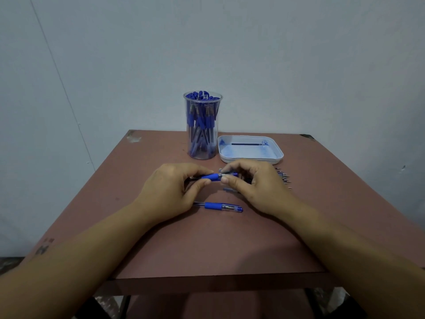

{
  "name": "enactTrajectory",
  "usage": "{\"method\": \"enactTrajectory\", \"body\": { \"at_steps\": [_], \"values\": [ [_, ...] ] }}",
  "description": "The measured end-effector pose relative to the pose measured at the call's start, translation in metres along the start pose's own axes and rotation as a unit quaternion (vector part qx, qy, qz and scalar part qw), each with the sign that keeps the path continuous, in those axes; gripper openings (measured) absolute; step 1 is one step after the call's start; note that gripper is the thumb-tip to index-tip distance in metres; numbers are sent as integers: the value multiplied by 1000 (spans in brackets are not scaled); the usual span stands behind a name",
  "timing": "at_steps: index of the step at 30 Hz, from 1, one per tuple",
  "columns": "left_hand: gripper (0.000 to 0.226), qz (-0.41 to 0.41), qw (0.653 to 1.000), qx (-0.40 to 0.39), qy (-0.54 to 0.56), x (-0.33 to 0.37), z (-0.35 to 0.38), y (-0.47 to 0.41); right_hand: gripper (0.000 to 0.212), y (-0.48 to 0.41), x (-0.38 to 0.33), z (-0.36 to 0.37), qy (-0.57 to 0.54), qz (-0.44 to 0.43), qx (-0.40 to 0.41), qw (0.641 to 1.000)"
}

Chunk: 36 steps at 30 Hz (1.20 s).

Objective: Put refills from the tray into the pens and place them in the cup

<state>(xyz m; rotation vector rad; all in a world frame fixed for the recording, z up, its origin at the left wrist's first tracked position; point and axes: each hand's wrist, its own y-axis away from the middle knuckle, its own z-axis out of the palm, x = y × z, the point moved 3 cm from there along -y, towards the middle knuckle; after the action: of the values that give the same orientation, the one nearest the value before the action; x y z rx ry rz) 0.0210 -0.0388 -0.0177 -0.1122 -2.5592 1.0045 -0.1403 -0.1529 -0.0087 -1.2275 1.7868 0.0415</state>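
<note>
Blue-gripped held pen (213, 176) sits just above the table (207, 245), near its middle, btwn both hands. Long axis runs left-right, almost level, right end a touch higher. Dark thin end points left into the left hand (170, 192); clear barrel w/ blue end points right, under the right hand (255, 189).

Left hand grasps the pen at the blue grip section, thumb below, fingers curled over the top. Right hand pinches it where grip meets barrel, thumb tip below, fingertips curled on top. Both forearms come in from the near edge.

Second pen (218, 206) lies flat on the table just nearer than the hands, apart from them. Axis also left-right, thin clear end left, blue end right, right end slightly nearer the person.

Clear cup (202, 125) stands upright at the far side, packed w/ blue pens on end. White tray (277, 155) sits just right of the cup; can't tell if touching. One dark refill (247, 144) lies in it near the far wall, axis left-right.

Small metal-tipped pieces (284, 178) lie in a row right of the right hand, partly hidden by it.
</note>
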Motion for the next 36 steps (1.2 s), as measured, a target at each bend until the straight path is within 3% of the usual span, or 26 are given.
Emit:
{"method": "enactTrajectory", "body": {
  "at_steps": [3,6,8,13,17,22,28,33,36],
  "values": [
    [22,-6,1000,16,17,4,2,-3,8,-3,-1,0,-96,42,20,994],
    [31,-5,999,25,46,9,5,-6,13,-9,0,-1,-254,100,50,961],
    [37,-5,998,32,56,7,2,-8,14,-16,0,-6,-299,109,82,945],
    [51,-49,995,85,35,-22,-25,-32,26,-48,-10,-52,-227,61,214,948],
    [66,-29,996,47,-70,-41,-33,-67,30,-84,-22,-84,-172,13,269,948],
    [87,-26,996,28,-85,-58,-19,-96,29,-121,-30,-102,-100,-32,313,944],
    [87,-30,996,73,-39,-77,-6,-100,27,-156,-21,-91,-7,-55,269,962],
    [86,-25,996,87,-15,-79,-3,-100,24,-172,-8,-63,43,-39,151,987],
    [86,-25,996,84,-1,-80,-1,-100,5,-173,-1,-47,102,-45,72,991]
  ]
}}
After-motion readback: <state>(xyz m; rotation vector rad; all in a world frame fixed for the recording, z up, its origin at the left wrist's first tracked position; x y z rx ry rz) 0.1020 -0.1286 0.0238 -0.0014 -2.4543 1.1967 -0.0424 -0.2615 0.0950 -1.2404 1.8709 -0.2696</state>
